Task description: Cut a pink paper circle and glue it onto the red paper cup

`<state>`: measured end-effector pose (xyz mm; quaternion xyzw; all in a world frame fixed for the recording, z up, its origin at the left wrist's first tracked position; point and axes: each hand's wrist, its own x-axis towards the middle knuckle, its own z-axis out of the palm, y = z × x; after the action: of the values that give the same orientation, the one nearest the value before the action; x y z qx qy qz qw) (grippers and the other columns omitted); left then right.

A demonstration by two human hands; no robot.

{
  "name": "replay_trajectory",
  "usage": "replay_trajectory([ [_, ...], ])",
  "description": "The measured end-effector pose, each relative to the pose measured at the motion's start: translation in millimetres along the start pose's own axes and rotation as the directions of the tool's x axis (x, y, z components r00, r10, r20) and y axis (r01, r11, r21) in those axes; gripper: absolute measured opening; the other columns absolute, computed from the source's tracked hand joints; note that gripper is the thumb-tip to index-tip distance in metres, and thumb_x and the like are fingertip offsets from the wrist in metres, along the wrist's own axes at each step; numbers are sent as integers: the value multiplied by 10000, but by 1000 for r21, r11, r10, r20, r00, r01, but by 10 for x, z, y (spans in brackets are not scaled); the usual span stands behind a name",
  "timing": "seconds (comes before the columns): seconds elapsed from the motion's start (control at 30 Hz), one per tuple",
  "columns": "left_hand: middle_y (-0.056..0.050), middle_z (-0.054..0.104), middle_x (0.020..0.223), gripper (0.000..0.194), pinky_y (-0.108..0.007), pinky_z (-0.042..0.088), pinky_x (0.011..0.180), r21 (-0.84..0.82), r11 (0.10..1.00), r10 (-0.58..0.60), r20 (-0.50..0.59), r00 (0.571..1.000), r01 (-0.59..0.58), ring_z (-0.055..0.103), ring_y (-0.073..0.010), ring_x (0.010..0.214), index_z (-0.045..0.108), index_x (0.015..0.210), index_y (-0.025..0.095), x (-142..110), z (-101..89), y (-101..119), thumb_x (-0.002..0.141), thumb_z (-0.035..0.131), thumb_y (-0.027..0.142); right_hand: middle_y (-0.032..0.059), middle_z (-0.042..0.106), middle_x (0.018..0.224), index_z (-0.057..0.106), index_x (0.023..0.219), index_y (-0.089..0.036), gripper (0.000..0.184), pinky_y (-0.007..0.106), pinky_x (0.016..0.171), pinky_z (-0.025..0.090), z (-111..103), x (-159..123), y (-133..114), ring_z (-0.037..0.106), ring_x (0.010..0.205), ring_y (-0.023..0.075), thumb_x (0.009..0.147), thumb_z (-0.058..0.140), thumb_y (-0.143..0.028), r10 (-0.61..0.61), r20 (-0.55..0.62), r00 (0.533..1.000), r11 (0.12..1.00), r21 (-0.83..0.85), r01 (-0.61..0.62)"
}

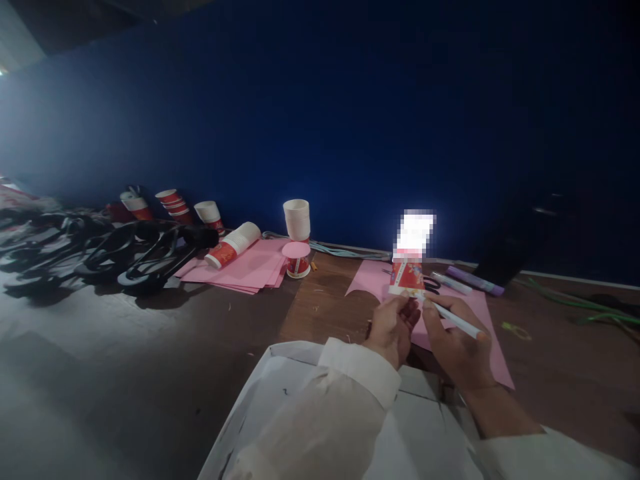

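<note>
My left hand (393,327) is closed, fingers curled and fingertips drawn together just in front of a red paper cup (407,273). Whatever it pinches is hidden or too small to name. Gripped in my right hand (457,340) is a slim white pen (457,320) with an orange end, its other end pointing at my left fingertips. The red cup stands on cut pink paper (493,333), and a bright, blurred-out screen (414,230) rises above it. Black scissors handles (433,285) show beside the cup, partly covered by it.
A clear-and-white tube (451,283) and a purple tube (475,281) lie behind the right hand. Leftward are stacked paper cups (297,220) over a pink disc, pink sheets (250,267) and black strapped items (145,257). A white box (275,367) sits below my arms; cables (345,251) run along the wall.
</note>
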<state>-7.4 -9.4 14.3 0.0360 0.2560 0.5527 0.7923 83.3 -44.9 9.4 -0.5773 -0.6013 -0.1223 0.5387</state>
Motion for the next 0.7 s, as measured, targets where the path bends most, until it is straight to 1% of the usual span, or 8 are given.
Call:
replay_trajectory([
  [0.2,-30,644,706,39,-178,488,640,14,1000,-1,1,1000,1,607,-83,644,682,788,111,6,-8,-1,784,718,96,64,766,903,729,950,-197,224,315,758,560,-1,2,-9,720,817,204,921,594,-374,9,13,1000,1000,7,-9],
  [0.33,-36,645,712,28,-172,489,635,9,1000,4,9,1000,-4,606,-76,636,682,792,102,10,-8,-1,818,692,98,69,768,903,733,950,-191,234,316,759,562,-3,15,-27,720,812,206,915,592,-373,27,-11,1000,1000,-1,-27],
  [0.43,-32,633,706,37,-172,479,623,2,1000,0,3,1000,0,598,-70,618,681,793,95,-6,4,11,829,686,102,75,770,935,738,977,-189,246,324,788,564,-9,20,-20,720,837,210,917,588,-375,42,-26,999,999,-8,-42],
  [0.57,-31,629,705,37,-178,473,629,12,1000,-13,-5,1000,13,598,-73,623,676,785,99,-23,18,25,815,698,102,75,770,945,740,989,-190,253,331,813,564,-21,19,-11,723,872,218,912,589,-378,65,-26,998,998,-8,-65],
  [0.7,-27,636,719,62,-187,472,648,22,1000,-2,-2,1000,2,597,-85,651,672,783,124,-11,12,16,774,733,116,71,771,928,746,952,-199,237,325,779,566,-25,18,-24,721,842,215,897,593,-373,77,-10,997,997,-12,-77],
])
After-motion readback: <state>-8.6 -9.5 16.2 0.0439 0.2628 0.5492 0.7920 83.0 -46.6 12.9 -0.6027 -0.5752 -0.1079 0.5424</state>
